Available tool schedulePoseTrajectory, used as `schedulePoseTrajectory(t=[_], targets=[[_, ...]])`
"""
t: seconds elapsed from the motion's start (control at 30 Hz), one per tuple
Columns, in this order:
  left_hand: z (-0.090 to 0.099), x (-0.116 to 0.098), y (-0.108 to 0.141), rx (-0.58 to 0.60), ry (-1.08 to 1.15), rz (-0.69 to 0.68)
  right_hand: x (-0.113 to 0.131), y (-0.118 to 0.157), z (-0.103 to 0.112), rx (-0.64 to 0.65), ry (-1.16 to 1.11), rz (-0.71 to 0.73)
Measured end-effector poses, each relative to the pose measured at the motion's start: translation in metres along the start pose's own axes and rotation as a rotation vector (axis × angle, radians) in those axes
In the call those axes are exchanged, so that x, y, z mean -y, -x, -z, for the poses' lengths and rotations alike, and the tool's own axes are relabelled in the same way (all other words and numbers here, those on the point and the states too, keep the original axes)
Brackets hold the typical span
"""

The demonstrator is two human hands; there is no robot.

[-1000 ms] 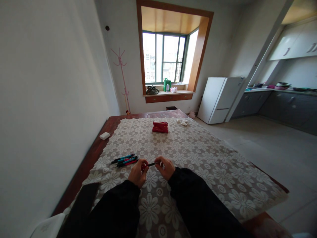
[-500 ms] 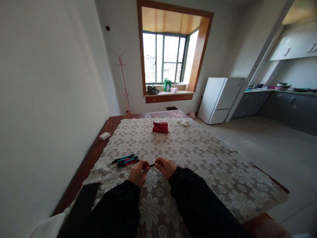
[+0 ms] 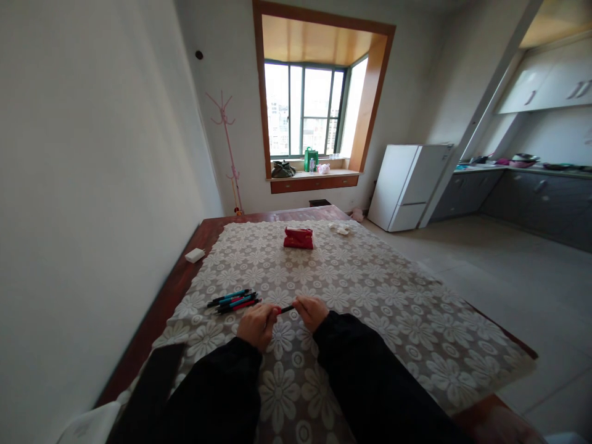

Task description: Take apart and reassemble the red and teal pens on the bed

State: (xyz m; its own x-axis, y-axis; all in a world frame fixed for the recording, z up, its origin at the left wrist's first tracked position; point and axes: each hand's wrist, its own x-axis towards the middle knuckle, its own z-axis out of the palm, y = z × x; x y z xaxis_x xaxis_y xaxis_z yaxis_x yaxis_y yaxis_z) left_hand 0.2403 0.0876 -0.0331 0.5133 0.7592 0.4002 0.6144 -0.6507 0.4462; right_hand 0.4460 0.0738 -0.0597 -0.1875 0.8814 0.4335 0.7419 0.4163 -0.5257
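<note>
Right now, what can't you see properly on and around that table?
All in the head view:
- Both ends of the held pen: covered by the left hand and right hand.
- The exact number of pens in the pile: small and overlapping.
- The inside of the red pouch: hidden by its sides.
- The white thing at lower left: cut off by the bottom edge.

Dim indoors (window (image 3: 317, 98) glaring white).
</note>
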Motion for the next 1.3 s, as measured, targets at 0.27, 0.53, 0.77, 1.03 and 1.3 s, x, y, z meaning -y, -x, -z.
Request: schedulePoseTrajectory(t=[0.27, 0.53, 0.77, 1.03, 1.3], targets=[[0.000, -0.001, 0.000, -0.096, 0.016, -0.040, 0.003, -0.002, 0.001, 0.037, -0.071, -0.003], [0.000, -0.001, 0.001, 0.004, -0.008, 0.006, 0.009, -0.001, 0.008, -0.005, -0.116, -0.047], [-0.001, 0.000, 0.001, 0.055, 0.004, -0.017, 0.016, -0.001, 0.011, 0.026, -0.179, 0.057], [-0.001, -0.004, 0.001, 0.001, -0.023, 0.027, 0.007, -0.001, 0.006, -0.106, -0.432, -0.100], [-0.001, -0.003, 0.000, 0.005, -0.077, -0.066, 0.005, 0.002, -0.002, -0.013, -0.593, -0.128]])
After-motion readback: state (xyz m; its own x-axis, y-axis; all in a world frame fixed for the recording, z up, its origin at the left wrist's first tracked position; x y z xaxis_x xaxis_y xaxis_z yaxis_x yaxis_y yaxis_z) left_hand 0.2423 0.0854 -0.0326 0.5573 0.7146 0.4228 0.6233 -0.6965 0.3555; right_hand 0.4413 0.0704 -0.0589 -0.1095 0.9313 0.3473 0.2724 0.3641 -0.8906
